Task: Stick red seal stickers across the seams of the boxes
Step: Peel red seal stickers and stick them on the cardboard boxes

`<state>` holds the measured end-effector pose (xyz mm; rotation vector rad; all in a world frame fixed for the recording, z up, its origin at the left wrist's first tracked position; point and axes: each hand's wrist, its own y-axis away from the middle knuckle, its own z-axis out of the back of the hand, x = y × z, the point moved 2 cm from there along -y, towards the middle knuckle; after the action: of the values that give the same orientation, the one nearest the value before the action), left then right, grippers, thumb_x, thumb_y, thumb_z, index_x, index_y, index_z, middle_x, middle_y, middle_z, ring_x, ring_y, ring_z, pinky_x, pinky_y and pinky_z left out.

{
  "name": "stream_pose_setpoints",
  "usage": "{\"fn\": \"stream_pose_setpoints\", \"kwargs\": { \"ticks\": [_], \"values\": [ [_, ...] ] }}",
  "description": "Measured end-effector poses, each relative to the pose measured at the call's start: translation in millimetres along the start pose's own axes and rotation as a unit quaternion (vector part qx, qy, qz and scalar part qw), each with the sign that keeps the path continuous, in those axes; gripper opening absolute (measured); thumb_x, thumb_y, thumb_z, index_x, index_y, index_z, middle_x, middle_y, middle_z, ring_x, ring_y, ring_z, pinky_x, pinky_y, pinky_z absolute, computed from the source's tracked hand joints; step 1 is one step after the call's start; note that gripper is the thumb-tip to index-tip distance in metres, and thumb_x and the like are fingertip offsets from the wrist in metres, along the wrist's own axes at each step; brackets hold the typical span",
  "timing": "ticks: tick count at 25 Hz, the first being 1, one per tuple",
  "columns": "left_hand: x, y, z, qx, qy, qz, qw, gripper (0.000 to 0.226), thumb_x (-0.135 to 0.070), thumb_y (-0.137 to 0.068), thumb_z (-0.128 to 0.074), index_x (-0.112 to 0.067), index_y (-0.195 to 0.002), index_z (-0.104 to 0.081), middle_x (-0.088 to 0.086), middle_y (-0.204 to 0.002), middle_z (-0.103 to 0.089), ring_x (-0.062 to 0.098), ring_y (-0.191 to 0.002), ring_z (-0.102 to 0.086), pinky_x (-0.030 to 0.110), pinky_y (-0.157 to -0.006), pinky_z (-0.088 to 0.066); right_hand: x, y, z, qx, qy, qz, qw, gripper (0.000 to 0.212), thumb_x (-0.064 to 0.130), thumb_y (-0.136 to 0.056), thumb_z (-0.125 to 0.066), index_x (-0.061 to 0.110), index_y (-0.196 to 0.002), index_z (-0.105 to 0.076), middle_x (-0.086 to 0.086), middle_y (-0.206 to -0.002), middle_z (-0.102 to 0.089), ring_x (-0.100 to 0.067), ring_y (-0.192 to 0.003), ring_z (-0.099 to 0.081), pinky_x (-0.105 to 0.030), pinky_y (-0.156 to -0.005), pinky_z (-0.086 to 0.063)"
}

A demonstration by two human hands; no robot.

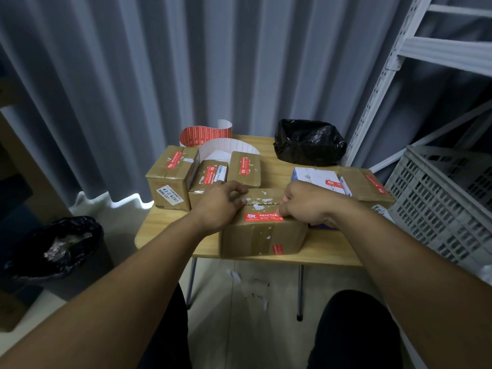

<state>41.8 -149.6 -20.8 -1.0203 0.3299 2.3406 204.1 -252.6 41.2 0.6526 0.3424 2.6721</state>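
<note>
The right hand (300,206) has its fingers curled down tight on the right end of a red seal sticker (262,217); whether they pinch or only press that end is hidden under the knuckles. The sticker lies flat on top of the nearest cardboard box (255,241), close to its front edge and just on the near side of the dark seam (266,204). It looks to run alongside the seam rather than over it. The left hand (221,205) sits at the box's 9 o'clock corner, bent fingers clamped over the top, most likely to stop the box sliding while the sticker is rubbed down.

The box stands at the 6 o'clock edge of a small wooden table (170,225). Three brown boxes already bearing red seals cluster at 10 to 11 o'clock, the tallest (170,179) outermost. The sticker roll (205,134) trails its white backing (229,147) at 12, within reach. A black bag (308,142) sits at 1, and a white carton (316,177) at 2.

Off the table, a grey plastic crate (439,206) stands at 3, a lined bin (58,246) at 8, and a grey curtain (133,75) hangs behind.
</note>
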Motion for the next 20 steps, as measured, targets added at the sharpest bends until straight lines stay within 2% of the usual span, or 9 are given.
{"fn": "stream_pose_setpoints", "kwargs": {
  "ticks": [2,6,9,12,16,18,20],
  "values": [
    [2,0,-1,-0.002,-0.002,0.001,1.0,0.027,-0.034,-0.102,-0.055,-0.03,-0.128,-0.059,0.005,-0.134,-0.051,0.023,-0.121,-0.052,0.044,-0.1,-0.049,3,2,2,0.006,0.011,-0.002,1.0,0.016,0.028,-0.096,-0.062,0.014,-0.103,-0.062,-0.008,-0.098,-0.063,-0.018,-0.086,-0.055,-0.031,-0.069,-0.042],
    [2,-1,-1,-0.003,-0.007,0.002,1.0,0.029,-0.035,-0.102,-0.056,-0.03,-0.13,-0.058,0.005,-0.136,-0.049,0.023,-0.123,-0.05,0.045,-0.102,-0.049,4,0,5,0.012,0.003,-0.007,1.0,0.016,0.032,-0.094,-0.064,0.017,-0.099,-0.061,-0.006,-0.1,-0.064,-0.019,-0.093,-0.057,-0.035,-0.078,-0.046],
    [2,0,-3,-0.01,-0.02,-0.004,1.0,0.031,-0.034,-0.102,-0.056,-0.029,-0.132,-0.058,0.005,-0.138,-0.048,0.024,-0.127,-0.047,0.044,-0.104,-0.047,6,-1,4,0.016,-0.018,-0.011,1.0,0.015,0.032,-0.093,-0.065,0.018,-0.096,-0.061,-0.004,-0.095,-0.066,-0.017,-0.09,-0.059,-0.032,-0.073,-0.046],
    [4,0,-4,-0.015,-0.017,-0.009,1.0,0.031,-0.035,-0.101,-0.057,-0.029,-0.132,-0.058,0.005,-0.14,-0.047,0.025,-0.13,-0.046,0.048,-0.106,-0.045,7,-5,-1,0.007,-0.105,-0.023,0.994,0.017,0.026,-0.09,-0.065,0.01,-0.095,-0.069,-0.007,-0.079,-0.074,-0.016,-0.074,-0.065,-0.031,-0.068,-0.05],
    [4,1,-5,-0.022,-0.021,-0.011,0.999,0.032,-0.035,-0.101,-0.056,-0.029,-0.132,-0.058,0.005,-0.14,-0.047,0.025,-0.13,-0.045,0.047,-0.106,-0.045,7,-8,-4,-0.023,-0.165,-0.037,0.985,0.014,0.019,-0.087,-0.067,0.006,-0.085,-0.07,-0.011,-0.071,-0.071,-0.018,-0.066,-0.063,-0.028,-0.057,-0.049],
    [4,1,-6,-0.027,-0.023,-0.012,0.999,0.032,-0.035,-0.101,-0.056,-0.028,-0.133,-0.058,0.005,-0.14,-0.047,0.024,-0.13,-0.044,0.046,-0.106,-0.045,11,-10,-7,-0.033,-0.159,-0.036,0.986,0.013,0.018,-0.084,-0.073,0.007,-0.079,-0.069,-0.009,-0.069,-0.071,-0.017,-0.063,-0.064,-0.029,-0.058,-0.053],
    [4,1,-6,-0.028,-0.022,-0.011,0.999,0.032,-0.035,-0.101,-0.057,-0.029,-0.132,-0.058,0.005,-0.14,-0.047,0.025,-0.13,-0.044,0.047,-0.107,-0.044,14,-12,-11,-0.042,-0.106,-0.031,0.993,0.019,0.023,-0.078,-0.081,0.008,-0.083,-0.07,-0.007,-0.069,-0.073,-0.017,-0.062,-0.067,-0.033,-0.067,-0.058]
  ]
}}
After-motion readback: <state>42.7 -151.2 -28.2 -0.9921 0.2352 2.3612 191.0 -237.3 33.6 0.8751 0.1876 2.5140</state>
